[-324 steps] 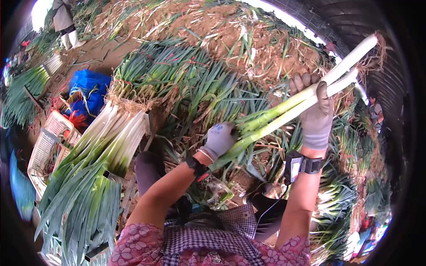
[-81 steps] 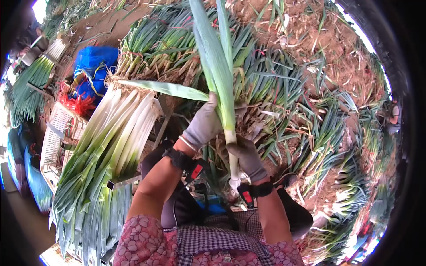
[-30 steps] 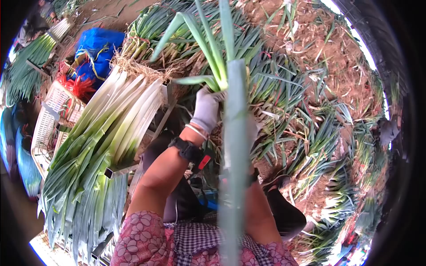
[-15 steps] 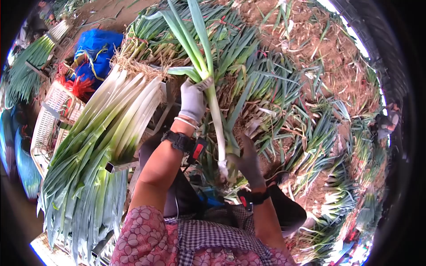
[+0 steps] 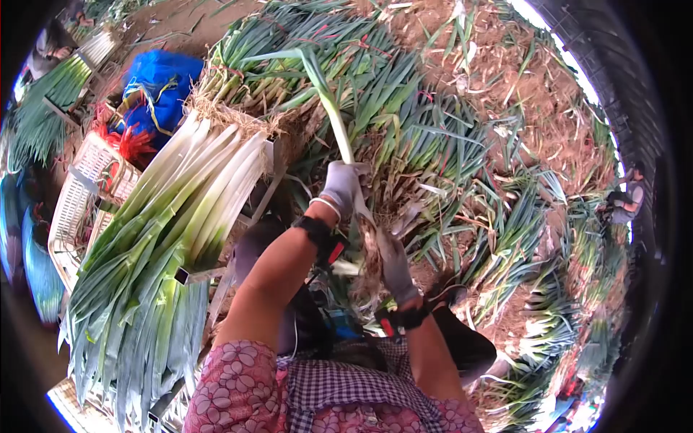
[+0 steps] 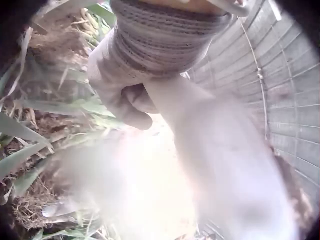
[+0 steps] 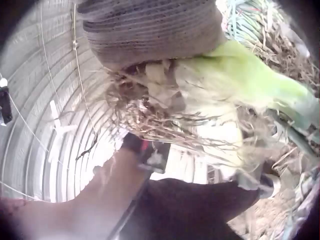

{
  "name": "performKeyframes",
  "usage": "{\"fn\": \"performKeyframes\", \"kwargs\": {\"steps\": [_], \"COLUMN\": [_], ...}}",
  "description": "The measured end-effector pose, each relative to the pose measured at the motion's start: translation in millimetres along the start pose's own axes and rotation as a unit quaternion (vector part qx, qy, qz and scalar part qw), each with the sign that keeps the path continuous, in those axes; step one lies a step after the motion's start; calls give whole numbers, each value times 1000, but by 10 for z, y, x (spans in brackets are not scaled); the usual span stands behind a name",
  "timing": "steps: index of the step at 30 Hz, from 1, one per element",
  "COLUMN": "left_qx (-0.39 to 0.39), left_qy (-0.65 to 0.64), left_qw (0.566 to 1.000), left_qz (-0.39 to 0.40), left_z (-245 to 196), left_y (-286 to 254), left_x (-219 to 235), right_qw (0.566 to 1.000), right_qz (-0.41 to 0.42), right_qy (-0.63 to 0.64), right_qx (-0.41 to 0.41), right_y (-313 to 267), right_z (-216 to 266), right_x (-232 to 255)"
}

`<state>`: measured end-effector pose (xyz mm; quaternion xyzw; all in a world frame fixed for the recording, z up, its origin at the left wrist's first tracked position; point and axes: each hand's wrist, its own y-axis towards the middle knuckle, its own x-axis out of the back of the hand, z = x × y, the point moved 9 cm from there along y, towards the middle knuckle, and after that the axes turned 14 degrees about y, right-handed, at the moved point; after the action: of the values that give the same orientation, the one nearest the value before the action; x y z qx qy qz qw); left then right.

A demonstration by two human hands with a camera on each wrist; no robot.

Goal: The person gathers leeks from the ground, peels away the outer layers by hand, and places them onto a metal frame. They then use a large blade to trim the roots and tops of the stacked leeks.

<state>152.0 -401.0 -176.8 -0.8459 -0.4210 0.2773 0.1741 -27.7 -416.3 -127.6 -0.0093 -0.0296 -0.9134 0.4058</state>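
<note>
My gloved left hand [image 5: 343,187] grips a leek [image 5: 338,126] round its pale stalk. The leek's green leaves point away and bend over to the left. In the left wrist view, the fingers of the left hand [image 6: 125,85] curl round the white stalk [image 6: 225,160], which blurs toward the camera. My gloved right hand [image 5: 395,267] holds at the leek's lower end, beside brown, stringy roots [image 5: 372,260]. In the right wrist view, the right hand [image 7: 150,35] lies over a pale green stalk [image 7: 245,75] and a tangle of roots [image 7: 145,110]; its fingertips are hidden.
To the left, a stack of leeks [image 5: 180,202] lies on a metal rack [image 5: 195,274]. Beyond it are a cream plastic basket [image 5: 90,195], red ties [image 5: 130,142] and a blue bag [image 5: 162,79]. Leek bundles [image 5: 433,137] cover the ground ahead. A person [image 5: 626,198] is at far right.
Since half a second ago, the left hand has moved down and right with the leek, bringing its root end near my lap. The right hand has closed in from its spread pose to that end.
</note>
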Motion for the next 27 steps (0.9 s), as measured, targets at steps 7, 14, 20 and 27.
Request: {"fn": "performKeyframes", "kwargs": {"steps": [7,14,20,27], "left_qx": [-76,-101,-81,31], "left_qy": [176,153,142,268], "left_qw": [966,960,970,954], "left_qz": [-174,-211,-183,-129], "left_z": [168,-211,146,1210], "left_y": [944,913,1062,1083], "left_x": [594,590,417,133], "right_qw": [976,951,991,995], "right_qz": [45,51,-12,18], "right_qy": [-113,-303,71,-96], "right_qx": [-178,30,-109,22], "right_y": [-1129,-724,530,-19], "right_z": [294,273,-245,-92], "right_x": [381,664,-162,62]}}
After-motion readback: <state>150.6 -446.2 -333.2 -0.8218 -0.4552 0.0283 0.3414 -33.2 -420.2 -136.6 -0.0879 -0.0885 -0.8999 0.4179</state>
